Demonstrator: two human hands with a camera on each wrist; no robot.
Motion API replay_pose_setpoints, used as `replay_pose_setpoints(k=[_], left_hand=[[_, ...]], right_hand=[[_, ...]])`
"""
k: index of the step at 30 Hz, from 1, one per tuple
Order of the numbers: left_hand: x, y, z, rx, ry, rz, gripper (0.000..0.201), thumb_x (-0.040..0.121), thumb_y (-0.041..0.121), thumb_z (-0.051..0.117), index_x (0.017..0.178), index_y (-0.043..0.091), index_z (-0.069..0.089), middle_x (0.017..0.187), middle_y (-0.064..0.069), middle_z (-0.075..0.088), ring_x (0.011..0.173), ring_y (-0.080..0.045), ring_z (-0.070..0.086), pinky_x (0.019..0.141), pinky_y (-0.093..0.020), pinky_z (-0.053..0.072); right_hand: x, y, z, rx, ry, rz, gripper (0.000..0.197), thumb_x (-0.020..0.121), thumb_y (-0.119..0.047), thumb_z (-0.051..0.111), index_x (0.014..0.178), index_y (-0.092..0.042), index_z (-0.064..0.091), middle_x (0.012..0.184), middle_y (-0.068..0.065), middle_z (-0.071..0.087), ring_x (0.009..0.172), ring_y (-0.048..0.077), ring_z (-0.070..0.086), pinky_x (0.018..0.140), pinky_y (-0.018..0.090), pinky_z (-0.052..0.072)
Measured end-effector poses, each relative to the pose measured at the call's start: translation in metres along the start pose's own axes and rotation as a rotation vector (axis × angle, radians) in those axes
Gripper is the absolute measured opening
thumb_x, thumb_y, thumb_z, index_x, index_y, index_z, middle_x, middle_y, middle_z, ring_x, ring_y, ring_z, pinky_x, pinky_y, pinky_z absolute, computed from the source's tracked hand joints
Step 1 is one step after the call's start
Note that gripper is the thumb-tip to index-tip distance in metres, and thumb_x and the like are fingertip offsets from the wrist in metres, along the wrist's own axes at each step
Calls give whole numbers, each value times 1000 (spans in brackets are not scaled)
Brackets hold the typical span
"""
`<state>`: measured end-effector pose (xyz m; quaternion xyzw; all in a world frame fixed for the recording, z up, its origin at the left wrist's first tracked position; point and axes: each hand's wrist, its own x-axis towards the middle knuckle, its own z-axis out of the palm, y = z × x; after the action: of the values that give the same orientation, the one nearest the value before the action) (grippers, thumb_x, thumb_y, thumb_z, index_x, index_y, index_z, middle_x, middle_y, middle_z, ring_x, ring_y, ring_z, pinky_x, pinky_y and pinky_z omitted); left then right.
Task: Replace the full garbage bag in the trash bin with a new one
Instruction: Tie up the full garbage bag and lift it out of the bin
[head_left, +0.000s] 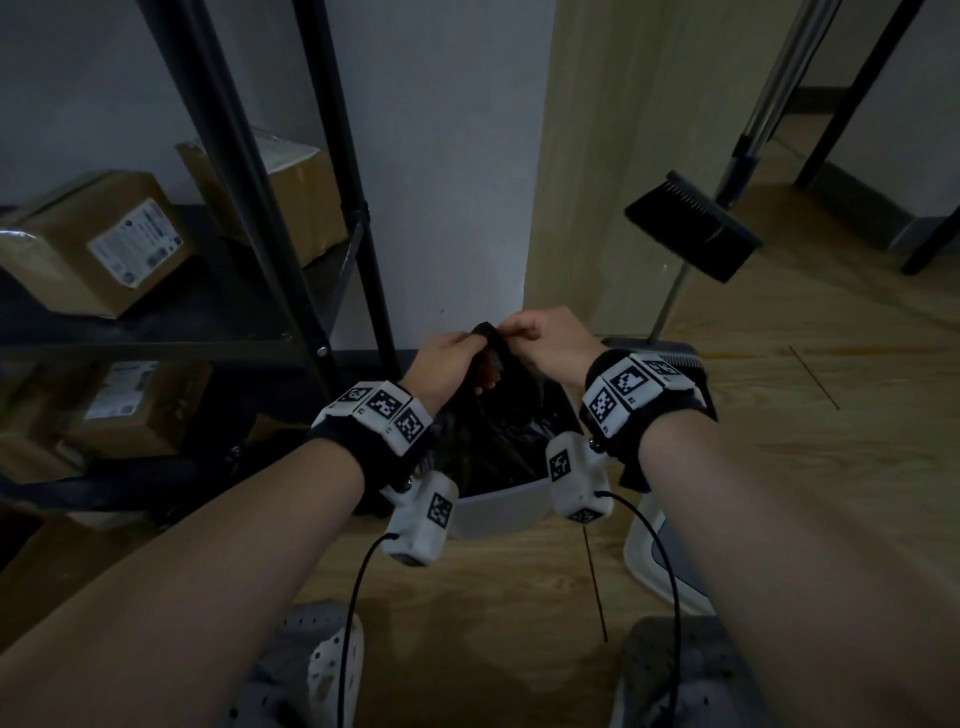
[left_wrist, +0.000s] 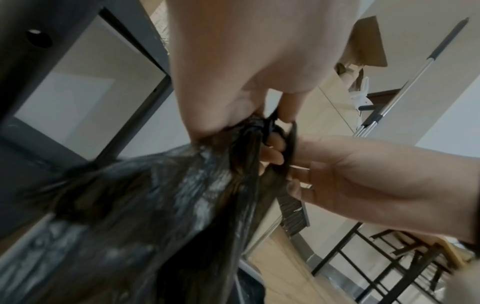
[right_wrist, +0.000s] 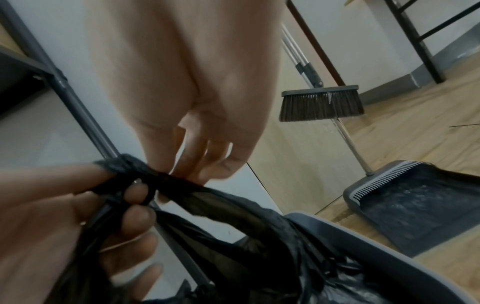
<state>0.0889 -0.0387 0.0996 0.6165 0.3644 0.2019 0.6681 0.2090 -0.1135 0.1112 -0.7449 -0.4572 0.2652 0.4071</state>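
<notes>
A black garbage bag sits in a grey trash bin on the wooden floor by the wall. Its top is gathered into twisted handles raised above the bin. My left hand grips one gathered strand, with fingers curled round the plastic. My right hand pinches the other strand right beside it, over the bin's far side. From the left wrist, the bag hangs stretched below both hands. The right wrist view shows the twisted strand running between the two hands, above the bin rim.
A black metal shelf with cardboard boxes stands at left. A broom and a grey dustpan stand right of the bin. A white object lies on the floor near my right forearm. My feet are at the bottom.
</notes>
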Motion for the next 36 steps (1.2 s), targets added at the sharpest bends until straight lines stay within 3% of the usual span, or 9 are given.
replay_pose_setpoints(k=[5,8,15,19,21,24,28,33,36], left_hand=[[-2,4,-2,-346,65,-161,24,99,16,34,94,4,55,53,-12,65,38,-16,60,42,-20,49],[-4,6,-5,-411,3,-234,20,97,18,39,89,11,57,75,-13,67,47,-16,64,43,-18,52],[-6,12,-5,-252,-51,-205,23,94,23,49,84,9,63,81,-9,63,68,-17,58,59,-24,52],[-10,10,0,-69,-40,-83,13,87,3,57,79,5,67,77,-11,63,74,-22,60,75,-28,51],[-10,9,1,70,-67,-33,21,83,-8,52,92,-3,70,92,-17,69,91,-28,64,89,-31,50],[-9,9,1,265,-77,51,44,83,-18,38,118,-7,61,122,-16,62,116,-23,56,89,-10,43],[-7,1,-4,454,-111,207,38,88,-13,41,119,-3,62,120,-9,63,111,-12,55,72,10,36],[-2,-5,-12,558,-36,296,35,83,-10,50,112,-1,67,113,-19,69,109,-28,63,97,-25,45],[3,-7,-14,505,18,231,33,79,-1,64,112,0,62,105,-21,69,99,-32,66,97,-40,49]], right_hand=[[2,5,2,-81,109,13,20,88,-6,60,104,2,69,106,18,69,89,16,58,82,24,45],[-3,6,0,33,110,56,18,84,-5,66,101,1,70,92,14,68,80,15,60,73,17,50],[-15,5,-5,6,-12,50,21,77,-1,72,98,2,71,81,6,66,67,7,58,58,1,45],[-13,9,1,-84,-37,113,18,79,-3,69,94,6,70,71,4,62,62,11,56,55,12,44],[-9,9,5,-84,-36,176,22,80,0,64,101,3,71,75,7,63,72,17,59,62,19,46],[-4,5,12,298,-15,402,25,86,3,53,107,-1,66,83,10,63,76,21,62,67,29,51],[-4,3,14,616,-121,579,25,92,-30,50,93,-7,60,89,9,60,85,23,58,73,31,47],[-5,10,18,664,-112,527,48,80,-23,72,122,-3,59,118,14,66,104,25,63,79,31,53],[-5,11,19,700,-102,512,44,82,-13,69,124,-3,58,124,15,64,101,25,64,74,29,54]])
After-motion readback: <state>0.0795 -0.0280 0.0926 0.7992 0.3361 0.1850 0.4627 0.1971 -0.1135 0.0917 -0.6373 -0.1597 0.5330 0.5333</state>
